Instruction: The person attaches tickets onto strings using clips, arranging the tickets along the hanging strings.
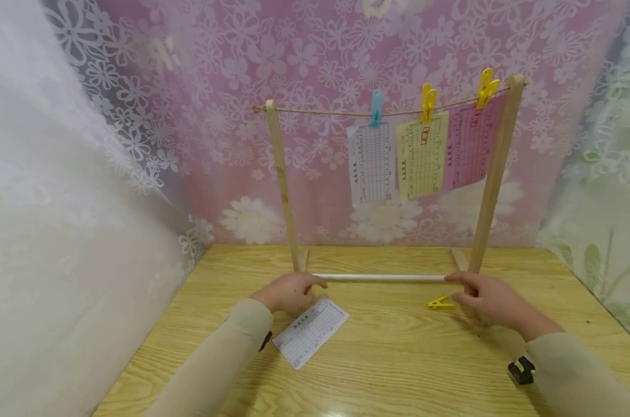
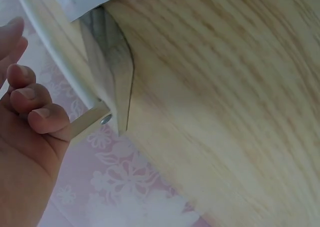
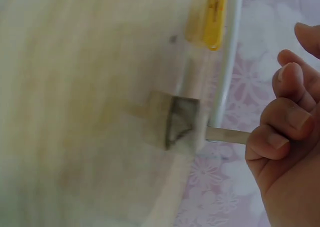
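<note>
My left hand (image 1: 290, 291) hovers by the foot of the left wooden post (image 1: 283, 191), fingers loosely curled and holding nothing. Just below it, a white printed slip (image 1: 312, 335) lies slanted on the table. At the base of the right post (image 1: 494, 174) is my right hand (image 1: 494, 300), also loosely curled with nothing in it. Its index fingertip overlaps the end of the white rod (image 1: 379, 278) joining the posts, and its thumb is close to a loose yellow clothespin (image 1: 440, 304). The right wrist view shows that clothespin (image 3: 215, 19) beside the rod.
Twine (image 1: 320, 112) runs between the post tops. From it hang a white slip (image 1: 372, 165) under a blue clothespin (image 1: 376, 109), a yellow slip (image 1: 423, 159) and a pink slip (image 1: 473, 145) under yellow clothespins. A floral curtain (image 1: 231, 150) backs the wooden table (image 1: 388, 365).
</note>
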Motion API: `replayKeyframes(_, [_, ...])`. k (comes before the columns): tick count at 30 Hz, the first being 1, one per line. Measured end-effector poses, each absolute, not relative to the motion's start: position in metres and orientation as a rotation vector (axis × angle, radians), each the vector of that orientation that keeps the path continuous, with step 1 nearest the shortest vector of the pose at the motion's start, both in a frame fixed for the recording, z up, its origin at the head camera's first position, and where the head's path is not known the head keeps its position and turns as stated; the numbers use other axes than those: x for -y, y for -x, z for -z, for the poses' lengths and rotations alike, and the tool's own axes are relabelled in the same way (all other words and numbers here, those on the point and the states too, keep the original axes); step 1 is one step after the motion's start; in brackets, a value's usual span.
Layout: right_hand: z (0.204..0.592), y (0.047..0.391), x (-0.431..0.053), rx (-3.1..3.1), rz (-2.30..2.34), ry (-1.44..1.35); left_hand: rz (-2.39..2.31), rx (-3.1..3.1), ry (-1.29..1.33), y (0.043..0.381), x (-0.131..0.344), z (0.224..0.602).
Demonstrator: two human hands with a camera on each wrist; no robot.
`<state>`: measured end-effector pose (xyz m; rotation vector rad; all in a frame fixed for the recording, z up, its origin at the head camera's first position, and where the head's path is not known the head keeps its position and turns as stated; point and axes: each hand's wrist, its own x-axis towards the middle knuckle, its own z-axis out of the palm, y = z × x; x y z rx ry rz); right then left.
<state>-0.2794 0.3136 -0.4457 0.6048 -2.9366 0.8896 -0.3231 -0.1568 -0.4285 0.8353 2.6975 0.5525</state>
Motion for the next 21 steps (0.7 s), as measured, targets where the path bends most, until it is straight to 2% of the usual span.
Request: replayKeyframes(21, [0.462, 0.283, -0.313, 3.147, -0.731, -0.649, -0.302, -2.692, -0.739, 0.325, 0.144, 0.445])
